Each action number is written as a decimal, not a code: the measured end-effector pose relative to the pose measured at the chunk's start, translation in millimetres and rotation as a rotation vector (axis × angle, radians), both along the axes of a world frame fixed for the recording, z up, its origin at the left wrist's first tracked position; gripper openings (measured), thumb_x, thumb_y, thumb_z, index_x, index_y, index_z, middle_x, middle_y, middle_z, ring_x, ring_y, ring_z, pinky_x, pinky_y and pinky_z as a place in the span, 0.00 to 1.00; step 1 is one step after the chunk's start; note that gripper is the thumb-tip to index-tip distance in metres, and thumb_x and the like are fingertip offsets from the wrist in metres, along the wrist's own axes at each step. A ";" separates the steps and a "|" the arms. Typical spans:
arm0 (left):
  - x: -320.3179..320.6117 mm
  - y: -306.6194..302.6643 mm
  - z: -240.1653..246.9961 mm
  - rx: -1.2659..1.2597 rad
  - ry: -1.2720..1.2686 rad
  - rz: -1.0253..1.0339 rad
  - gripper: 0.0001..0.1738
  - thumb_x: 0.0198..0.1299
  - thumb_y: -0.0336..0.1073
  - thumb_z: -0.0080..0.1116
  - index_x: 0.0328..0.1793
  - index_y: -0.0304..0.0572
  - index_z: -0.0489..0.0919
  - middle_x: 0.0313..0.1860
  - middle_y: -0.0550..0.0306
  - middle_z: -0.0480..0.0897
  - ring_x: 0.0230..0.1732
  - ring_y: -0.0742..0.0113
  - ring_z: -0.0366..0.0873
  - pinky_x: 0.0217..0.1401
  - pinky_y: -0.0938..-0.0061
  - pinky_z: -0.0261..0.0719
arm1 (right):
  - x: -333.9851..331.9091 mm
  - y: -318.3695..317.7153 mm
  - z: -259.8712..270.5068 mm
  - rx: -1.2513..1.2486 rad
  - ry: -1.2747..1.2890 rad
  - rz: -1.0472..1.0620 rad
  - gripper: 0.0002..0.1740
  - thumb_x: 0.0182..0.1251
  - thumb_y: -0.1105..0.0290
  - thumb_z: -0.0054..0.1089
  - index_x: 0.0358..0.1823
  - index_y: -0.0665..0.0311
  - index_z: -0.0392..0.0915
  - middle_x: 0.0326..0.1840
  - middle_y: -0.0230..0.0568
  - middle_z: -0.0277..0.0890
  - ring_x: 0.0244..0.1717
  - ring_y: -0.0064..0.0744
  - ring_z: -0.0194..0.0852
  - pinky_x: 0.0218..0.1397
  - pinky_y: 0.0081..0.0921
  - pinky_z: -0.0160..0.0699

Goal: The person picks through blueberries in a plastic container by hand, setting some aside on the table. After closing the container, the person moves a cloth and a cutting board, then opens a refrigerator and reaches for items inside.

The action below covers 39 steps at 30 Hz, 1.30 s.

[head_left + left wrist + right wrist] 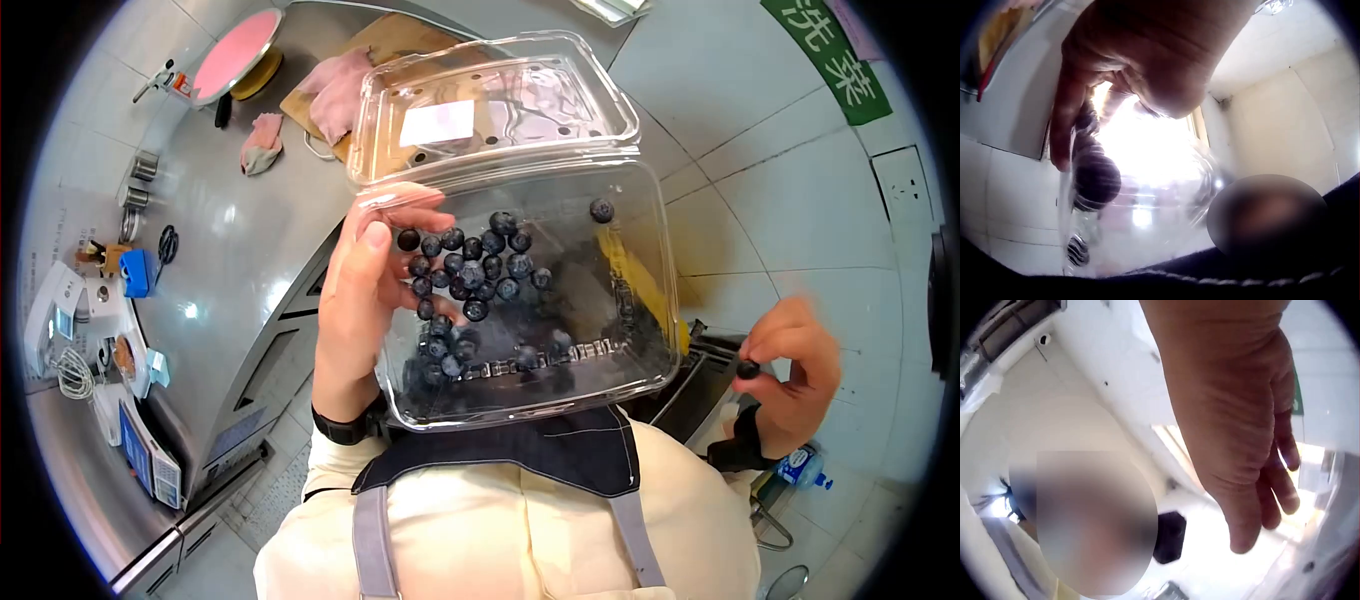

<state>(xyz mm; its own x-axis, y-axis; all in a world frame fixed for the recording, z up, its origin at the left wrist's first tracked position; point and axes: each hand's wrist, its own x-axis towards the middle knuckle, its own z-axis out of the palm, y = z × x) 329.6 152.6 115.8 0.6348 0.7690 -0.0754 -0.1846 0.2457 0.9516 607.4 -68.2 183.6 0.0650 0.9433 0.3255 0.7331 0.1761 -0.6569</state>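
Observation:
A clear plastic clamshell box [655, 290] with its lid [610, 90] folded back is held in front of the chest. My left hand [355, 290] grips its left side, thumb over the wall and fingers showing through the plastic. Several dark blueberries [472, 272] lie inside, mostly towards the left; one blueberry [601, 210] sits apart near the far right corner. Off to the right of the box, my right hand [800, 360] pinches a single blueberry [748, 369] between thumb and finger. The right wrist view shows the right hand [1229, 419] from the wrist side, with the berry hidden.
A steel counter [225, 240] runs along the left, with a cutting board [410, 35], pink cloths [335, 90], a pink turntable [238, 55], scissors [167, 245] and a scale [150, 455]. Below the right hand stands a bottle with a blue label [803, 467]. Tiled wall rises ahead.

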 end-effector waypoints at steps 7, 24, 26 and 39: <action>7.7 1.3 2.5 0.034 0.014 -0.029 0.30 0.68 0.53 0.40 0.63 0.33 0.66 0.53 0.43 0.72 0.42 0.64 0.78 0.29 0.68 0.85 | 20.3 -24.2 -98.2 -0.318 -0.078 -0.439 0.12 0.53 0.76 0.67 0.41 0.64 0.80 0.31 0.42 0.79 0.32 0.37 0.76 0.38 0.30 0.73; 15.1 -2.5 2.7 0.084 0.055 -0.056 0.27 0.68 0.50 0.41 0.63 0.37 0.67 0.56 0.47 0.71 0.46 0.64 0.73 0.32 0.70 0.85 | -64.4 114.6 -21.7 0.101 -1.129 -0.032 0.08 0.43 0.72 0.63 0.27 0.60 0.76 0.26 0.30 0.69 0.33 0.27 0.70 0.30 0.25 0.66; 13.2 0.2 0.8 0.069 0.082 -0.057 0.25 0.68 0.48 0.40 0.63 0.38 0.67 0.57 0.49 0.71 0.50 0.65 0.72 0.34 0.70 0.85 | -67.2 126.0 -40.0 0.077 -1.173 -0.016 0.06 0.44 0.71 0.61 0.26 0.59 0.74 0.26 0.29 0.69 0.33 0.26 0.70 0.30 0.24 0.66; 4.8 3.6 -5.2 0.021 0.059 -0.016 0.26 0.67 0.49 0.40 0.61 0.37 0.68 0.52 0.45 0.72 0.49 0.64 0.74 0.33 0.67 0.85 | -33.0 105.5 -38.8 0.074 0.437 0.210 0.15 0.55 0.83 0.65 0.45 0.67 0.82 0.37 0.35 0.77 0.34 0.19 0.70 0.39 0.16 0.65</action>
